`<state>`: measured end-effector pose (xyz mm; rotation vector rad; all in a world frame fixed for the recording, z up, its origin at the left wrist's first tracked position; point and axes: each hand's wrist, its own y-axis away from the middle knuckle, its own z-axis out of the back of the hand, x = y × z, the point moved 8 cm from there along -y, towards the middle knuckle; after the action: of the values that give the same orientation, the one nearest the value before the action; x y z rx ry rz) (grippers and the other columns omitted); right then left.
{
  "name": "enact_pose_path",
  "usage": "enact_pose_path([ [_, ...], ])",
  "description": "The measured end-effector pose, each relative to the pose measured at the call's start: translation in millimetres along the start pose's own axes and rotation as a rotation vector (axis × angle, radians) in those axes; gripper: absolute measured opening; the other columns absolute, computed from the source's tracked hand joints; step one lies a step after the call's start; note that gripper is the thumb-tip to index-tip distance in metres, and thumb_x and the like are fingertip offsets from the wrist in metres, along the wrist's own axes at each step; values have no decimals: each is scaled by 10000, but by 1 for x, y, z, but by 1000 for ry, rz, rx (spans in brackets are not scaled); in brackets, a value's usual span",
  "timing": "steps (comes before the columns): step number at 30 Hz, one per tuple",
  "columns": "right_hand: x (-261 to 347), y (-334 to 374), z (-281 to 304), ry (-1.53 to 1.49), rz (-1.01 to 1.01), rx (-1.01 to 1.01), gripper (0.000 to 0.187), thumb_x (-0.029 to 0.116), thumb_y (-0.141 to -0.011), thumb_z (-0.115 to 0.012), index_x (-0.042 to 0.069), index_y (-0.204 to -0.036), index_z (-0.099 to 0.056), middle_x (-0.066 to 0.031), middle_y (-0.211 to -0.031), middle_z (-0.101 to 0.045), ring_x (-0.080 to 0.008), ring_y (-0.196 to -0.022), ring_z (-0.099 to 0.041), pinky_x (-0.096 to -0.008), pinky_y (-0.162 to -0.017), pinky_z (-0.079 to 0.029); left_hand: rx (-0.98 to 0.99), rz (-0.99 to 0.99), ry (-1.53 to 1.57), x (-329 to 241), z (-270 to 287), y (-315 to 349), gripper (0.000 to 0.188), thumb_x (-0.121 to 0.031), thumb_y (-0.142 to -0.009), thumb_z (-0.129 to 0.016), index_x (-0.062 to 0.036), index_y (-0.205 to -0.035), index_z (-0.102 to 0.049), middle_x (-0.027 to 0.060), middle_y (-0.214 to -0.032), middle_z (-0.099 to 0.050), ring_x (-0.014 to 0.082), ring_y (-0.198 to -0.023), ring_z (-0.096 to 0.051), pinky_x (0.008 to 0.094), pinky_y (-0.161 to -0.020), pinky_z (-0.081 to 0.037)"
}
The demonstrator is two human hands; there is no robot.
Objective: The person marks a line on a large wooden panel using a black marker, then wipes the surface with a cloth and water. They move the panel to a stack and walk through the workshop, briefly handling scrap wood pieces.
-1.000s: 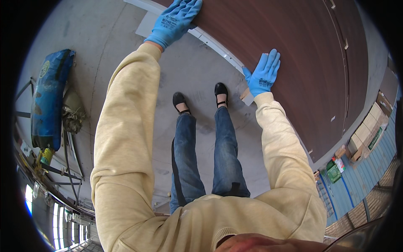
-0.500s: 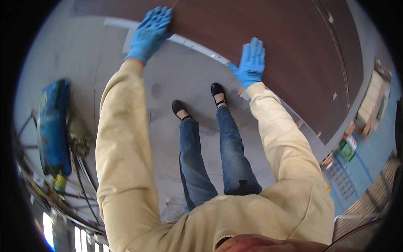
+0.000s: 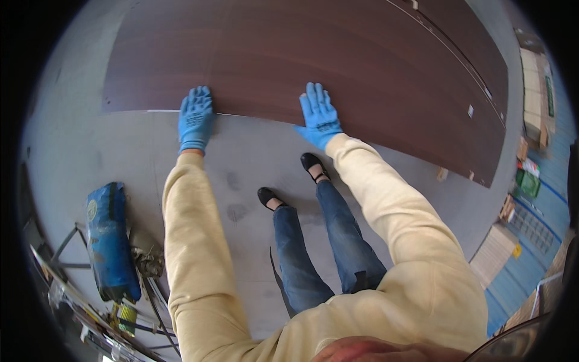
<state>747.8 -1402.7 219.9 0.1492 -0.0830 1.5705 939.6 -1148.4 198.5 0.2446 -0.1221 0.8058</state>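
A large, dark brown flat panel (image 3: 259, 66) spreads across the far part of the view, its near edge toward me. Blue gloves cover both of my hands. My left hand (image 3: 196, 117) lies over that near edge, fingers stretched forward on the brown surface. Further right, my right hand (image 3: 319, 114) rests flat on the same panel, its thumb out to the left and its fingers straight. Neither hand holds anything. A thin pale strip (image 3: 161, 111) shows under the edge beside my left hand.
On the left, a blue sack (image 3: 113, 241) hangs by a metal frame (image 3: 66, 253). To the right, wooden pieces (image 3: 534, 90), a green item (image 3: 528, 182) and a light stack (image 3: 496, 253) rest on a blue surface (image 3: 552, 208). Grey floor (image 3: 253, 247) lies around my feet.
Both hands sit lower in the view and further left, still on the panel's near edge. The wide pale strip along that edge has shrunk to a thin line.
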Motion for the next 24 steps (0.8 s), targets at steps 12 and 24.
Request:
enact_pose_path([
  [12, 15, -5, 2, -32, 61, -106, 956, 397, -742, -857, -32, -1485, -434, -306, -1657, -222, -508, -1538, -196, -604, -1239, -226, -38, 173, 160, 6, 36, 25, 642, -172, -942, -554, -23, -1549, -406, 184, -1609, -414, 353, -1499, -380, 461, -1250, -266],
  [24, 107, -6, 50, -383, 24, 144, 900, 446, -948, -696, -12, -1599, -275, -235, -1666, -279, -351, -1552, -261, -442, -1279, -221, 49, 1097, 1471, -108, 75, 389, 733, -435, -936, -692, 39, -1463, -506, 234, -1474, -552, 376, -1389, -512, 433, -1166, -394],
])
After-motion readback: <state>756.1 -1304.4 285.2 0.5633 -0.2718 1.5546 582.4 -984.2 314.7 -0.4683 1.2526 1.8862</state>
